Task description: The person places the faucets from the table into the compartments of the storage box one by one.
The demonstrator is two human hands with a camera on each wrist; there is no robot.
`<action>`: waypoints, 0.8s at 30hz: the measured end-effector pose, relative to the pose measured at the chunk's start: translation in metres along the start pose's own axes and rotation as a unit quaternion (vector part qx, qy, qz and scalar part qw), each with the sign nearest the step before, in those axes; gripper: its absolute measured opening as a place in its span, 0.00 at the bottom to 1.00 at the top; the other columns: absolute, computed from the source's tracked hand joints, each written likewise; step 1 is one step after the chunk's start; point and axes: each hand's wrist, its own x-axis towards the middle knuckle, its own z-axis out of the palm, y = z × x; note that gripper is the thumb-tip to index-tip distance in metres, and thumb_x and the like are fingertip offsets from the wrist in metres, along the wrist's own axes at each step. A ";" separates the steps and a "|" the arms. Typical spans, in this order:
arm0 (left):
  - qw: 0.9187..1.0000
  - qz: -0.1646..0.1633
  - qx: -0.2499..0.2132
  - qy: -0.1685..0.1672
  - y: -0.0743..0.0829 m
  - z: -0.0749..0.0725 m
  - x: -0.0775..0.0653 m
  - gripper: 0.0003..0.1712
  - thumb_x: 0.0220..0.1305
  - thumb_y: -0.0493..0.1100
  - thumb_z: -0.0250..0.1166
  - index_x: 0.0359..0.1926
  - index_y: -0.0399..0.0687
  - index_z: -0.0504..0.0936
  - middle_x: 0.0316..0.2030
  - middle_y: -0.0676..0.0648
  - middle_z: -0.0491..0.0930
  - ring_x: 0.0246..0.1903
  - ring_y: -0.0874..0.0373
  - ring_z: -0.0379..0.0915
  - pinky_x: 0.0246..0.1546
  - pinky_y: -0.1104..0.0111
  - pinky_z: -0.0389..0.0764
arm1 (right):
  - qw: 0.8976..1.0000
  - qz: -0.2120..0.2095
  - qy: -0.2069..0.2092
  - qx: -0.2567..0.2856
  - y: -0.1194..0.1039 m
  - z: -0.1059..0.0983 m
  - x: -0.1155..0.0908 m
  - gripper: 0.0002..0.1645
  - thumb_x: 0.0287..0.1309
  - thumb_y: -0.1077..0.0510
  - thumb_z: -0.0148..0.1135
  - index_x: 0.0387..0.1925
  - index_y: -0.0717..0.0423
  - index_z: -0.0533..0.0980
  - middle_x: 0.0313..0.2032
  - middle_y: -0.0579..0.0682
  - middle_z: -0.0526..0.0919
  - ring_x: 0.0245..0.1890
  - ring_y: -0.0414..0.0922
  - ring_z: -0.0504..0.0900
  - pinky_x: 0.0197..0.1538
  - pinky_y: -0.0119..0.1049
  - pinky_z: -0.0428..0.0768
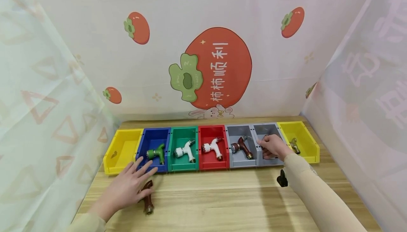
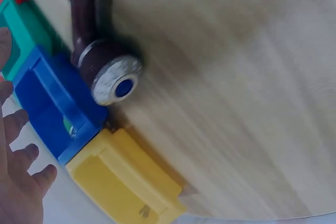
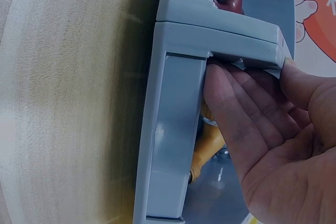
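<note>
My left hand (image 1: 127, 186), fingers spread, hovers over a brown faucet (image 1: 148, 202) lying on the wooden table. In the left wrist view, that faucet (image 2: 85, 19) shows a silver end with a blue centre, and the fingertips are apart from it. At the right grey bin (image 1: 270, 162), my right hand (image 1: 274, 146) pinches the side wall next to the other grey bin. The right wrist view shows the fingers (image 3: 231, 87) inside against this wall and the thumb at its rim. Behind them an ochre faucet (image 3: 209, 148) lies in the bin, partly hidden.
Bins stand in a row along the back wall. The blue bin (image 1: 140, 161) holds a green faucet, the green bin (image 1: 183, 167) and red bin (image 1: 213, 164) white ones. A brown faucet (image 1: 243, 147) lies in the left grey bin. Yellow bins (image 1: 116, 170) end the row.
</note>
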 end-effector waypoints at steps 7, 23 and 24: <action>0.999 0.042 -0.025 0.022 0.012 0.014 -0.022 0.46 0.56 0.74 0.68 0.71 0.61 0.75 0.71 0.43 0.71 0.70 0.32 0.61 0.65 0.39 0.68 | 1.000 0.007 0.001 0.001 -0.002 0.000 -0.001 0.18 0.75 0.51 0.58 0.36 0.63 0.77 0.30 0.59 0.80 0.27 0.48 0.85 0.34 0.42 0.89; 0.998 0.061 -0.024 -0.022 0.025 0.035 -0.058 0.40 0.64 0.77 0.57 0.69 0.64 0.78 0.70 0.43 0.73 0.66 0.35 0.69 0.80 0.57 0.34 | 1.000 0.013 0.004 0.006 -0.002 0.001 -0.002 0.18 0.75 0.51 0.58 0.37 0.63 0.77 0.30 0.59 0.80 0.28 0.49 0.85 0.36 0.44 0.89; 0.998 0.066 -0.019 -0.013 0.025 0.037 -0.060 0.39 0.64 0.77 0.57 0.68 0.64 0.78 0.69 0.43 0.73 0.65 0.35 0.70 0.78 0.64 0.25 | 1.000 0.014 0.004 0.006 -0.002 0.001 -0.002 0.18 0.75 0.51 0.58 0.37 0.63 0.77 0.30 0.59 0.80 0.28 0.49 0.85 0.36 0.44 0.89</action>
